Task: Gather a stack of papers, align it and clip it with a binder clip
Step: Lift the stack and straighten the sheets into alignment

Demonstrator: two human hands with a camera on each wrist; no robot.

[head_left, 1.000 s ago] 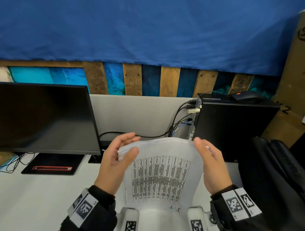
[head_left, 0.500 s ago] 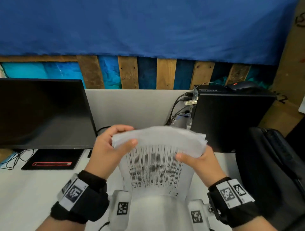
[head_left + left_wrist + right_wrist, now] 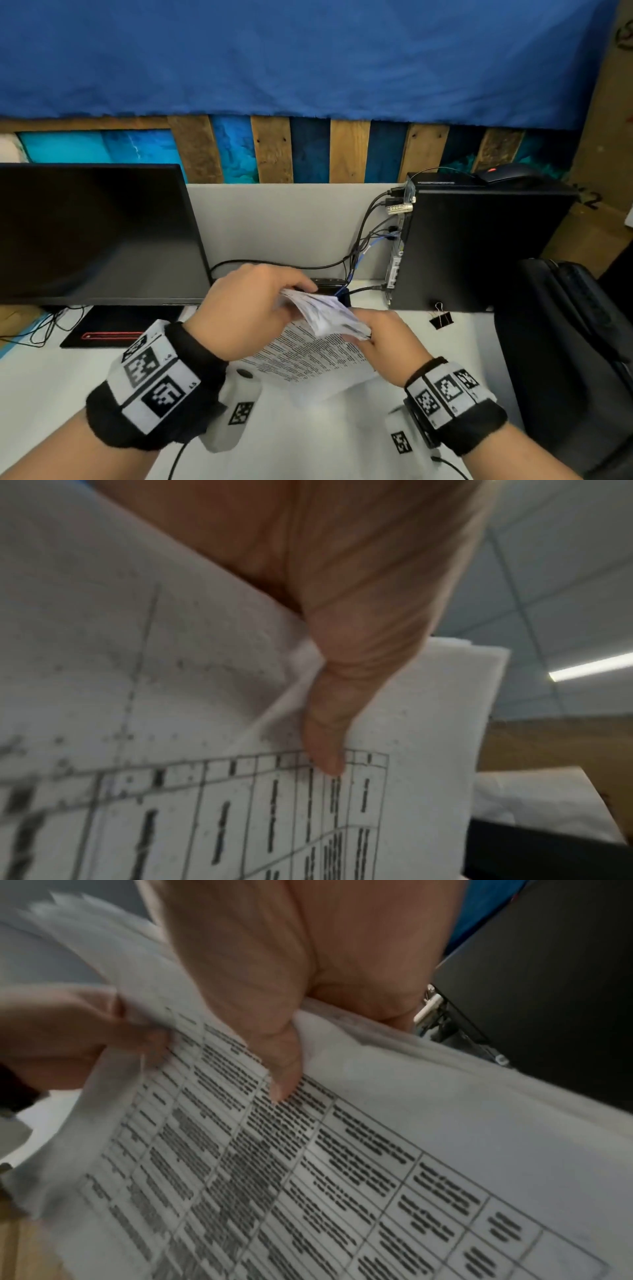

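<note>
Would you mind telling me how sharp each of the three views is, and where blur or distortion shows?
Head view: mostly sharp, wide-angle bending at the edges, slight motion blur on the stack of papers. Left wrist view: soft throughout, the table print smeared near the left hand. Right wrist view: print readable as bars, sheet edges blurred beside the right hand.

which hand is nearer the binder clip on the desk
Right. The right hand holds the papers a short way left of the binder clip by the computer tower; the left hand grips the papers' far side, farther from it.
</note>
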